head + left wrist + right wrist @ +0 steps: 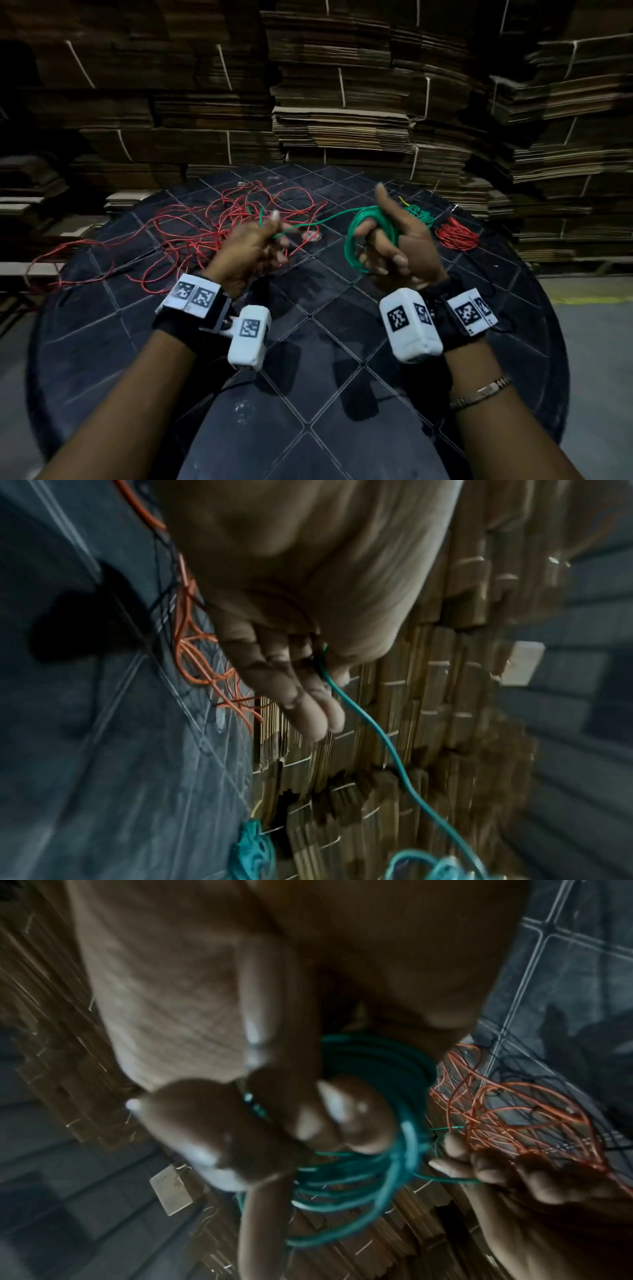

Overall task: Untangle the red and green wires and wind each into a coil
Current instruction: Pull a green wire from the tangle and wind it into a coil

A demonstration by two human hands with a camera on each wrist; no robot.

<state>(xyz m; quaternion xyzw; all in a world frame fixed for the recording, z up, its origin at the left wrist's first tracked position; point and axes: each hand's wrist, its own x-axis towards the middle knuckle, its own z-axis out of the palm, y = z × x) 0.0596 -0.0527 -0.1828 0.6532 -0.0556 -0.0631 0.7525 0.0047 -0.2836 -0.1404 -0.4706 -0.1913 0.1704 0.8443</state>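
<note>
- Green wire coil (371, 236) sits looped around the curled fingers (390, 260) of our right hand (397, 250), thumb raised above it; the right wrist view shows many turns stacked there, so we judge the green winding well along.
- Our left hand (253, 246) pinches the free green strand (308, 222) between thumb and forefinger, the other fingers loosely curled beneath; the strand runs from that pinch across to the coil, hanging clear of the table.
- Past the left fingertips, a short green tail (257, 209) rises into the red wire tangle (205, 236), so a little green seems left to pull free, though blur keeps us from saying whether it is knotted there.
- Red wire lies sprawled in loose loops on the dark round table (308, 394), beyond and beside the left fingers; none of it is wound, and we count that as the larger part of the work remaining.
- Beyond the right fingers, a small red bundle (457, 234) and a small green bundle (419, 212) rest on the table, near each other; we cannot tell whether they belong to this task.
- Stacks of flattened cardboard (342, 102) rise behind the table.
</note>
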